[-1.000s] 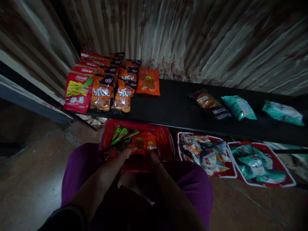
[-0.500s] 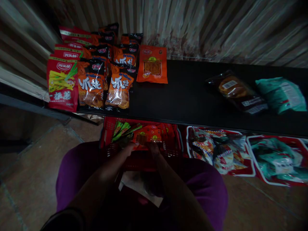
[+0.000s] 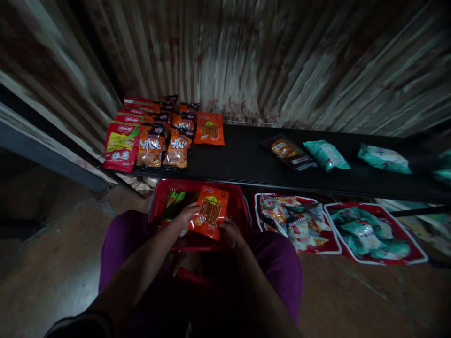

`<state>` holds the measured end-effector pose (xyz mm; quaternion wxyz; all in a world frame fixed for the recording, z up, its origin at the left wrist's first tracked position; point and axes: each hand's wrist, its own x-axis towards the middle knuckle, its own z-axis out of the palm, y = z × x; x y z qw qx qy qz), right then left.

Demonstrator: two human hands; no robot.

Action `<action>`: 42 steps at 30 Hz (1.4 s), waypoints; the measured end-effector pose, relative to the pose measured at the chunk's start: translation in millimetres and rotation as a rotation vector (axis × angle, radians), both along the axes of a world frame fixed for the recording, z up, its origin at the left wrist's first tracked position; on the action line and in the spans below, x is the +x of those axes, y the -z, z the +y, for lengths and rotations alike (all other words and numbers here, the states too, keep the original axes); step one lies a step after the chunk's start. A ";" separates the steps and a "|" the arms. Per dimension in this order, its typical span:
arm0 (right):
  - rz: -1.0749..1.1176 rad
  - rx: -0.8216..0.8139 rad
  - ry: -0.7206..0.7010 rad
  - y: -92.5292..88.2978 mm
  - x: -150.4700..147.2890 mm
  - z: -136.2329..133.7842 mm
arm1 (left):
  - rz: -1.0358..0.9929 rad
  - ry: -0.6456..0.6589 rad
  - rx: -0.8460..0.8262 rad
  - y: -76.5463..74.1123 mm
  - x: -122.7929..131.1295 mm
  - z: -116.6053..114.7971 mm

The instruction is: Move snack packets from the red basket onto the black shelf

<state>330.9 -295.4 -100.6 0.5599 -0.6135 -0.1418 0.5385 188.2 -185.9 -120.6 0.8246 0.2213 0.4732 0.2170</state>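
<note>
An orange snack packet (image 3: 210,212) is held over the red basket (image 3: 165,185) between my knees. My left hand (image 3: 187,217) grips its left edge, and my right hand (image 3: 230,232) has its fingers closed at the lower right edge. Green packets (image 3: 174,199) lie in the basket's left part. On the black shelf (image 3: 243,152) above, another orange packet (image 3: 209,128) stands beside black-and-orange packets (image 3: 177,148) and red packets (image 3: 121,145).
A brown bread packet (image 3: 289,151) and teal packets (image 3: 326,155) lie along the shelf. Below it are a basket of white-and-red packets (image 3: 299,232) and one of teal packets (image 3: 366,234). At the right edge, another person's dark sleeve (image 3: 428,145) reaches over the shelf.
The orange packet has come up out of the basket in my hands. The view has shifted, showing more curtain and more of the right side, where another person's arm is now visible.
</note>
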 end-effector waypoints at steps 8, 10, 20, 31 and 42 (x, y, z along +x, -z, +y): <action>0.082 0.203 0.242 -96.6 0.9 -15.8 | -0.069 -0.014 0.391 -95.5 -11.8 -48.6; 0.067 0.274 0.221 -117.4 -2.0 -15.1 | -0.086 -0.016 0.454 -120.3 -15.1 -52.4; 0.003 0.425 0.142 -181.9 -18.2 -18.0 | -0.177 -0.222 0.637 -206.1 -15.6 -55.3; 0.012 0.464 0.244 -207.0 -19.8 -13.8 | -0.212 -0.283 0.589 -218.0 -24.9 -66.9; 0.064 0.425 0.243 -214.7 -18.0 -1.2 | -0.219 -0.049 0.631 -212.1 -49.2 -74.8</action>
